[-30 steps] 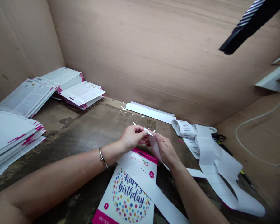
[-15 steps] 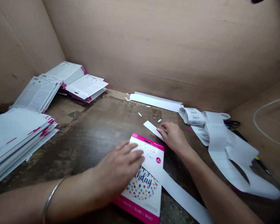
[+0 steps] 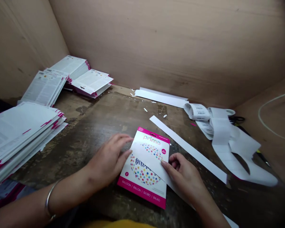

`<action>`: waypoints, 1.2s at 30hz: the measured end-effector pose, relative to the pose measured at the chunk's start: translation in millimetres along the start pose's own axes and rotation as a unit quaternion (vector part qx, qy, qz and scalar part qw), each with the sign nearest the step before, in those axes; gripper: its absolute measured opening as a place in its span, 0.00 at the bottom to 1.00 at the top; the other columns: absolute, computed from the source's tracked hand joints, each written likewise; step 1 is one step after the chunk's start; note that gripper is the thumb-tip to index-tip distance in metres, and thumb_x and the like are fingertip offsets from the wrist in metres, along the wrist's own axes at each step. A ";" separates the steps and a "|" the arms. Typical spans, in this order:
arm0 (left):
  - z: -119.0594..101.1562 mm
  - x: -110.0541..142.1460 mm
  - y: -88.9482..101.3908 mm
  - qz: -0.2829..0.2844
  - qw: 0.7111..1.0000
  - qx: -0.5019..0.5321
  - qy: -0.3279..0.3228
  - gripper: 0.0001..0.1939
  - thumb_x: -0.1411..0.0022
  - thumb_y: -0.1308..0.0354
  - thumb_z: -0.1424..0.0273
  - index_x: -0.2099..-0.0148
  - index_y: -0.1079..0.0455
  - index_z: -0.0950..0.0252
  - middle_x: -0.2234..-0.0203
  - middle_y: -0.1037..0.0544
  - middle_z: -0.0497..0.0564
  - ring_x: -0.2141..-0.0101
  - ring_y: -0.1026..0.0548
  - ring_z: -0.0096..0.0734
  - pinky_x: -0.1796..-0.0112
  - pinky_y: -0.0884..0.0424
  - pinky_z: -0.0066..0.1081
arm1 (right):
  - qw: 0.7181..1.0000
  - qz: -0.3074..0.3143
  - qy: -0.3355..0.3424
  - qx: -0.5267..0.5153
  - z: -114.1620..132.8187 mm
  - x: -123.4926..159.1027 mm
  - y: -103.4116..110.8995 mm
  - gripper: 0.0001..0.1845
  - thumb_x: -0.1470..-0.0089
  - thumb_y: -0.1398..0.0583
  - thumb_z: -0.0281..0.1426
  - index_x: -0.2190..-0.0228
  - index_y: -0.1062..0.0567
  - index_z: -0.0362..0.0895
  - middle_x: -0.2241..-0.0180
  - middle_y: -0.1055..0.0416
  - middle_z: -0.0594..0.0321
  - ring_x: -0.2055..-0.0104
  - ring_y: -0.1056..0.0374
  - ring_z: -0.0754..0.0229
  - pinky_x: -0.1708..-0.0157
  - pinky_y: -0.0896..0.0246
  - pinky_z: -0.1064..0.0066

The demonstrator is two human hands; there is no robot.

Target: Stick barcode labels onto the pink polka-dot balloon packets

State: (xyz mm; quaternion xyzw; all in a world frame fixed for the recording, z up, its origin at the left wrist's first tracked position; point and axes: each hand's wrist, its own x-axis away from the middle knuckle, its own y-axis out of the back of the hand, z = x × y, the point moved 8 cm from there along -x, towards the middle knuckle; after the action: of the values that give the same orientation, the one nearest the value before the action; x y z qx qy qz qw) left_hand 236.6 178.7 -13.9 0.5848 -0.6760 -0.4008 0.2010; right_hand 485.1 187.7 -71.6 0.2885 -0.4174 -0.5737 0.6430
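Note:
A balloon packet (image 3: 147, 177), white with a pink top and bottom band and a dotted balloon print, lies face up before me, slightly turned. A white paper strip (image 3: 154, 164) crosses it diagonally, hiding part of the lettering, and runs off to the lower right under my right wrist. My right hand (image 3: 184, 172) pinches this strip at the packet's right edge between thumb and fingers. At the left edge, my left hand (image 3: 111, 155) has its thumb and fingers stretched apart, tips touching the packet's side. Another white strip (image 3: 190, 147) rests on the table beyond my right hand.
Stacks of packets (image 3: 26, 126) stand at the left, with more packets (image 3: 91, 82) in the back corner. Folded white strips (image 3: 161, 96) lie along the back wall. A curling label roll (image 3: 219, 126), scissors (image 3: 237, 119) and a cutter (image 3: 262, 156) are at the right.
My right hand has come from the strip beyond the packet down to its right edge. My left hand has slid left off the packet's face to its edge, uncovering the print.

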 end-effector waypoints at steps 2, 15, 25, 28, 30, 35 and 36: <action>16.1 -4.6 3.6 -0.008 0.999 0.015 0.041 0.18 0.39 0.49 0.67 0.47 0.36 0.63 0.51 0.31 0.54 0.50 0.33 0.37 0.49 0.35 0.38 | 1.000 -0.009 -0.011 -0.009 -2.5 4.0 3.2 0.19 0.51 0.44 0.51 0.69 0.36 0.48 0.74 0.31 0.66 0.73 0.35 0.59 0.74 0.42 0.69; 20.2 5.2 -38.0 0.094 0.980 0.139 0.103 0.32 0.39 0.51 0.62 0.36 0.50 0.69 0.41 0.40 0.57 0.43 0.39 0.39 0.45 0.39 0.38 | 0.973 0.039 0.072 -0.215 1.6 22.7 12.5 0.17 0.48 0.43 0.44 0.80 0.35 0.45 0.53 0.31 0.55 0.52 0.36 0.50 0.55 0.43 0.63; 8.6 2.4 -60.2 0.136 0.986 0.047 0.084 0.32 0.41 0.52 0.68 0.36 0.50 0.73 0.37 0.51 0.62 0.39 0.47 0.43 0.42 0.46 0.41 | 0.971 -0.048 0.064 -0.227 23.6 29.4 -5.2 0.16 0.46 0.45 0.40 0.80 0.34 0.46 0.42 0.42 0.50 0.41 0.46 0.46 0.52 0.45 0.61; 7.5 2.5 -63.8 0.153 0.984 0.017 0.085 0.32 0.41 0.52 0.68 0.36 0.51 0.73 0.37 0.52 0.63 0.40 0.45 0.46 0.43 0.44 0.42 | 0.975 -0.070 0.050 -0.204 21.7 32.2 -4.0 0.16 0.46 0.46 0.41 0.80 0.35 0.46 0.43 0.41 0.49 0.42 0.44 0.45 0.54 0.43 0.61; 6.7 3.0 -64.7 0.155 0.984 0.006 0.085 0.31 0.41 0.53 0.69 0.36 0.50 0.73 0.37 0.52 0.64 0.41 0.44 0.47 0.44 0.42 0.42 | 0.978 -0.073 0.051 -0.187 21.8 33.1 -3.9 0.16 0.45 0.46 0.41 0.80 0.35 0.46 0.43 0.41 0.51 0.44 0.41 0.46 0.56 0.42 0.62; 3.4 2.0 -63.6 0.161 0.984 -0.018 0.077 0.30 0.41 0.53 0.70 0.37 0.49 0.74 0.38 0.51 0.65 0.41 0.43 0.47 0.45 0.41 0.41 | 0.983 -0.079 0.075 -0.148 28.5 34.1 -5.4 0.16 0.45 0.47 0.40 0.80 0.37 0.46 0.42 0.42 0.53 0.48 0.37 0.48 0.57 0.42 0.64; 3.1 1.3 -63.3 0.164 0.983 -0.023 0.078 0.30 0.41 0.52 0.70 0.37 0.48 0.73 0.38 0.51 0.65 0.41 0.43 0.47 0.45 0.40 0.41 | 0.983 -0.081 0.077 -0.146 29.6 34.4 -5.8 0.16 0.45 0.47 0.40 0.80 0.37 0.46 0.42 0.42 0.53 0.48 0.36 0.48 0.57 0.42 0.65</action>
State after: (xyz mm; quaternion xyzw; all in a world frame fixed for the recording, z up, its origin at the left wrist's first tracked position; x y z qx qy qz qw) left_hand 273.8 178.7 -65.2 0.4909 -0.7357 -0.3305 0.3294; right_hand 456.3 156.2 -55.0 0.2673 -0.2535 -0.6550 0.6597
